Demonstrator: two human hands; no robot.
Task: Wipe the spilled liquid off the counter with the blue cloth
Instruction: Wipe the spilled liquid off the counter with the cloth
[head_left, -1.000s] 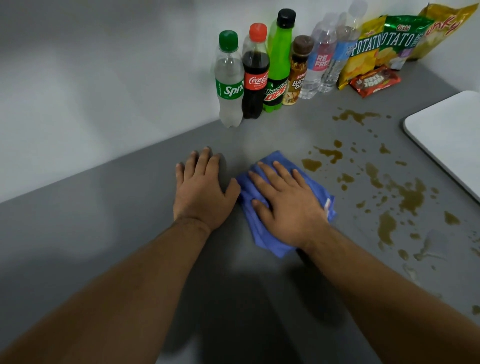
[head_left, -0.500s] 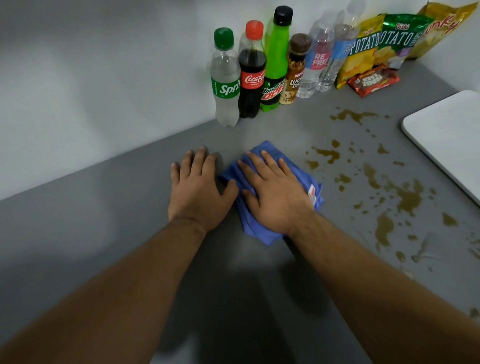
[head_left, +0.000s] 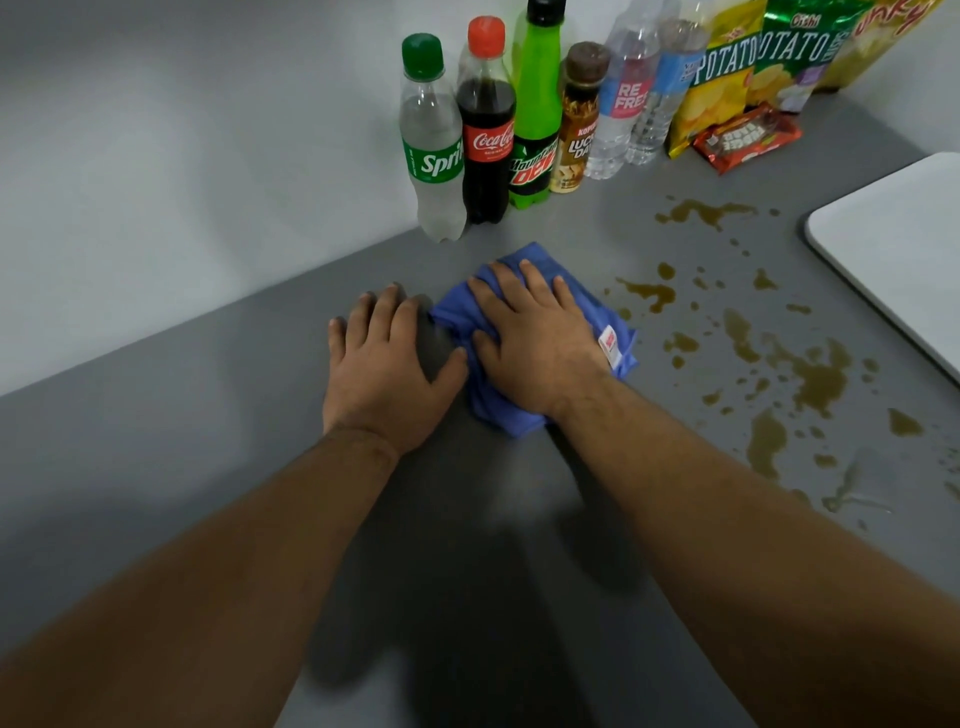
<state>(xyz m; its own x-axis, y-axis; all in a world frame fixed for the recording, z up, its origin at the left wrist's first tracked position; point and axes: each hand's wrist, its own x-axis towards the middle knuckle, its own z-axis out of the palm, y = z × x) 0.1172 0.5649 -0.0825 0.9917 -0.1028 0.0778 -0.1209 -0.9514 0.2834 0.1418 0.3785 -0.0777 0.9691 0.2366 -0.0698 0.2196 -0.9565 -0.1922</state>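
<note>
Grey counter (head_left: 156, 441), brown spilled liquid (head_left: 810, 374) scattered right. Right hand (head_left: 535, 338) flat, fingers spread, pressing blue cloth (head_left: 621, 358) at centre, left of the spill. Left hand (head_left: 387, 371) flat, open, empty, beside cloth.

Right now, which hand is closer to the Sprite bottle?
Left. The left hand lies flat on the counter just in front of the Sprite bottle. The right hand, pressing the blue cloth, is a bit farther right.
</note>
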